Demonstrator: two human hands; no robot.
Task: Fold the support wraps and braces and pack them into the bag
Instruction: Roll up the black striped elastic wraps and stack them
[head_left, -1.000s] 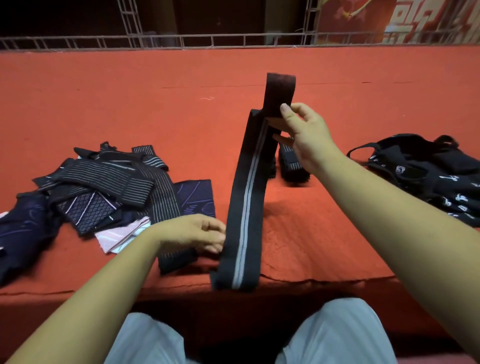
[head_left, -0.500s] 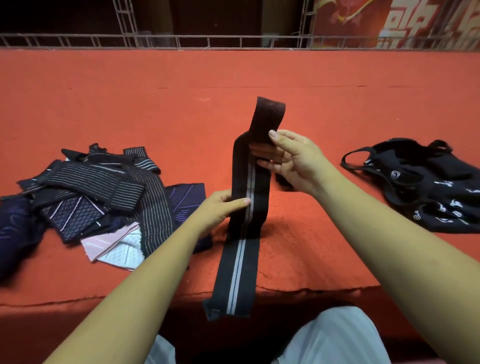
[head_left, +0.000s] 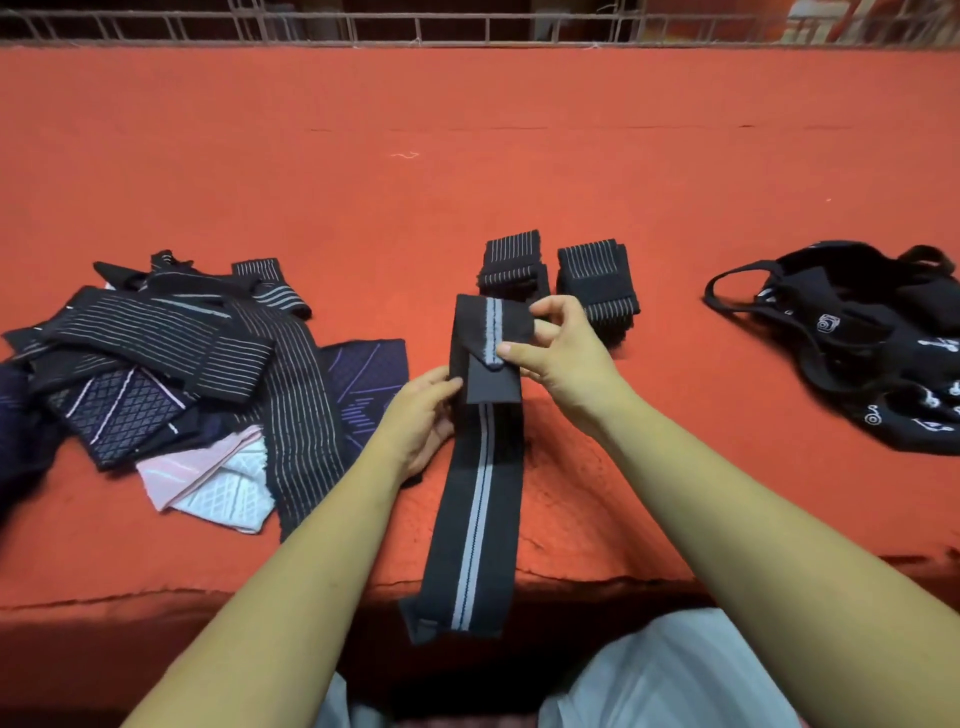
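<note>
Thumb and forefinger of the right hand (head_left: 566, 364) pinch the folded-down top end of the striped wrap (head_left: 478, 509); the left hand (head_left: 421, 421) grips its left edge just below — its tail hangs past the front edge of the red carpet (head_left: 519, 156), with the bag (head_left: 857, 358) well to the right.

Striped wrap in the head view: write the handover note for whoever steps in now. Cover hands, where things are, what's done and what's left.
Left hand: grips the striped wrap at its left edge, beside the fold.
Right hand: pinches the top end, which is folded down over the wrap.
The wrap's tail hangs over the near edge of the red table.
Done: a folded wrap and a second folded wrap sit just behind the hands.
Left: finish this fold, then fold the loose pile at left and pack everything into the black bag at right. Its contents cannot be told.
</note>
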